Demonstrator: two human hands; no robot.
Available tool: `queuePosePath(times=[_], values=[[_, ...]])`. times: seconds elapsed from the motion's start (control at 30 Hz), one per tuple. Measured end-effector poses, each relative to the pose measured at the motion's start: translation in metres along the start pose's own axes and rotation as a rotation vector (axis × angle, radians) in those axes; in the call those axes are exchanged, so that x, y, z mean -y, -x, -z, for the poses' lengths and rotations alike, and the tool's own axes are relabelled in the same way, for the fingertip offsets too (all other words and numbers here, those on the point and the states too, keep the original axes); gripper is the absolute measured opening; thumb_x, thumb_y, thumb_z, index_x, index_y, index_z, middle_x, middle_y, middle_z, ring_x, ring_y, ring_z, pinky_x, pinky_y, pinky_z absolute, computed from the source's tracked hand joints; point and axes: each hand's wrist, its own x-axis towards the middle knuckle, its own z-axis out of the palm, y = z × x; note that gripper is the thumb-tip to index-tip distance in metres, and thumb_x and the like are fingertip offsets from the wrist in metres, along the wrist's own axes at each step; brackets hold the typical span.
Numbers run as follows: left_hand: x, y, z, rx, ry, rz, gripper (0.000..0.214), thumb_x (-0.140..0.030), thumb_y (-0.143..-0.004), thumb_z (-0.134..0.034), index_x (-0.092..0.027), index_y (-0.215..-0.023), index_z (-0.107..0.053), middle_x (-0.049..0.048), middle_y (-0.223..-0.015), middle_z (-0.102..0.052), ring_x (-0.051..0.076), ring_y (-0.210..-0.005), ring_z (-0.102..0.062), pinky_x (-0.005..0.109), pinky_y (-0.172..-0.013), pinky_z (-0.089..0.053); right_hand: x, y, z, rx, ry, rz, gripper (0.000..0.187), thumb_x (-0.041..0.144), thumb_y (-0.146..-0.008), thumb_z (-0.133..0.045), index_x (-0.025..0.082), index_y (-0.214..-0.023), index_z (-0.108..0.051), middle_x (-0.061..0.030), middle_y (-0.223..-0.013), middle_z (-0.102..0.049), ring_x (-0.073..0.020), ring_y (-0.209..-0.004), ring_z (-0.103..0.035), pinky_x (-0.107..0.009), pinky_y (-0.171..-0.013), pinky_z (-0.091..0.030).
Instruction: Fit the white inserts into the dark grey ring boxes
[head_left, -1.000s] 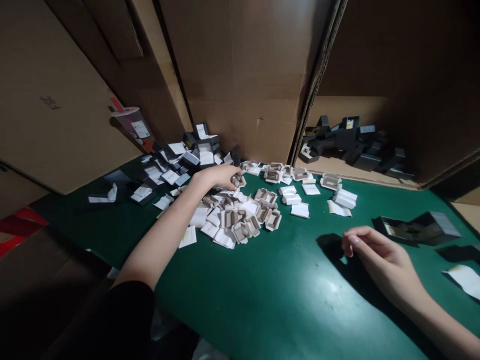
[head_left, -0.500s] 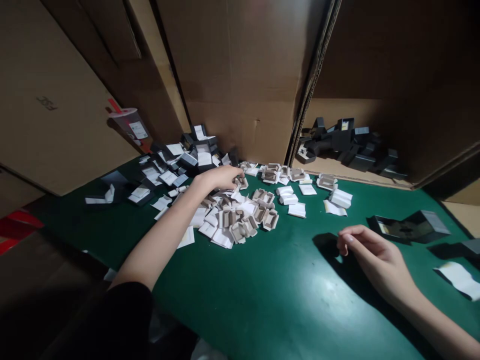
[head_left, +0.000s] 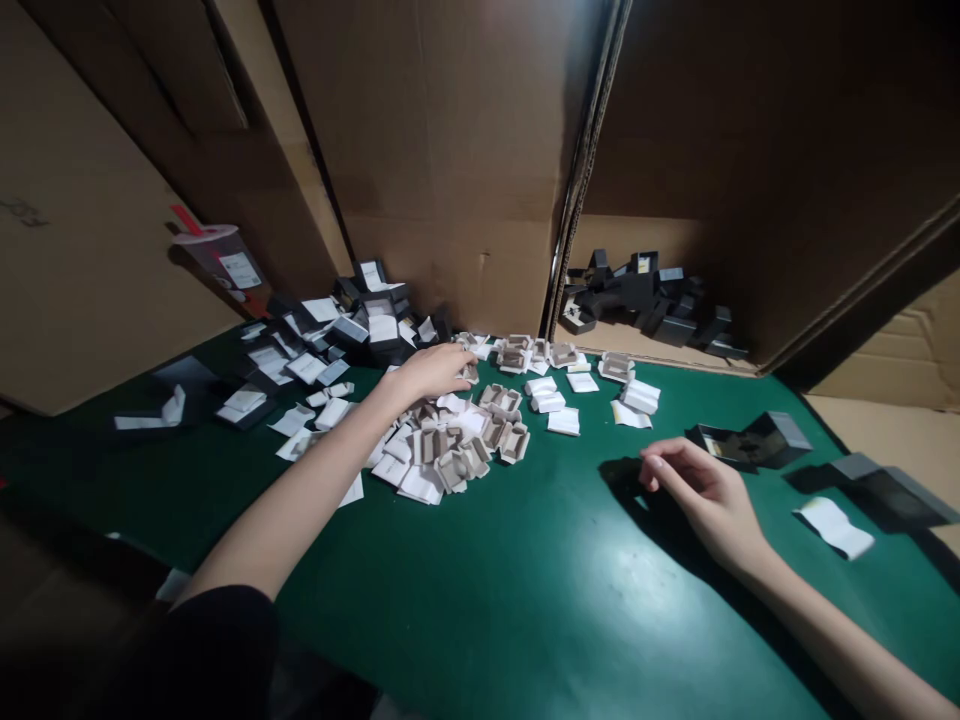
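Observation:
My left hand (head_left: 435,370) reaches over the far side of a heap of small cardboard inserts (head_left: 450,470) and white folded papers. Its fingers are bent down against an insert at the heap's back edge, and the fingertips are partly hidden, so what they grip I cannot make out. Over the green table (head_left: 525,600), my right hand (head_left: 701,500) hovers with curled fingers, thumb tip against them and nothing visible in the grasp. Beyond it lies an open black box (head_left: 757,442). A loose white paper (head_left: 834,527) rests farther right.
Black boxes with white papers (head_left: 330,330) are piled at the back left, near a plastic cup with a red straw (head_left: 221,265). More black boxes (head_left: 645,290) lie inside a cardboard carton (head_left: 675,345) at the back. Tall cardboard (head_left: 457,150) walls the rear.
The view has swung to the right, so the scene sits farther left. My left hand stays at the heap's far edge, its fingers shifted slightly rightward. My right hand keeps its curled pose.

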Motion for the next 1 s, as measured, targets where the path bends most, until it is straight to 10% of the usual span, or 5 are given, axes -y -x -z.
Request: queuePosePath(times=[0.3, 0.63, 0.73, 1.0], values=[[-0.017, 0.003, 0.015, -0.027, 0.404, -0.217, 0.056, -0.032, -0.079, -0.062, -0.022, -0.131, -0.046, 0.0079, -0.139, -0.045, 0.024, -0.123, -0.044, 0.032, -0.098, -0.034, 0.0, -0.001, -0.002, -0.019, 0.013, 0.057, 0.025, 0.043, -0.086, -0.056, 0.018, -0.086, -0.058, -0.0004, -0.068, -0.06, -0.012, -0.06, -0.056, -0.023, -0.058, -0.046], [-0.147, 0.062, -0.036, 0.378, 0.965, -0.708, 0.048, -0.024, -0.082, -0.06, -0.025, -0.13, -0.052, 0.0092, -0.114, -0.057, 0.026, -0.103, -0.055, 0.036, -0.088, -0.04, -0.015, -0.01, 0.014, -0.329, 0.507, 0.28, 0.02, 0.039, -0.085, -0.054, 0.021, -0.08, -0.063, -0.003, -0.079, -0.067, -0.0205, -0.081, -0.059, -0.039, -0.085, -0.039], [-0.161, 0.063, -0.068, 0.727, 1.54, -0.534, 0.049, -0.043, -0.081, -0.064, -0.021, -0.124, -0.054, 0.0093, -0.103, -0.061, 0.022, -0.087, -0.062, 0.035, -0.077, -0.045, -0.021, -0.018, 0.02, -0.324, 0.49, 0.115, 0.027, 0.043, -0.085, -0.052, 0.02, -0.076, -0.063, -0.0037, -0.08, -0.068, -0.0215, -0.082, -0.059, -0.039, -0.082, -0.04], [-0.141, 0.032, -0.09, 0.694, 2.276, 0.084, 0.049, -0.05, -0.093, -0.041, -0.009, -0.114, -0.057, 0.0095, -0.08, -0.062, 0.013, -0.068, -0.056, 0.023, -0.064, -0.039, -0.008, -0.013, 0.016, -0.048, 0.374, 0.134, 0.021, 0.038, -0.088, -0.051, 0.02, -0.083, -0.06, -0.0008, -0.064, -0.063, -0.0169, -0.066, -0.059, -0.03, -0.067, -0.044]])
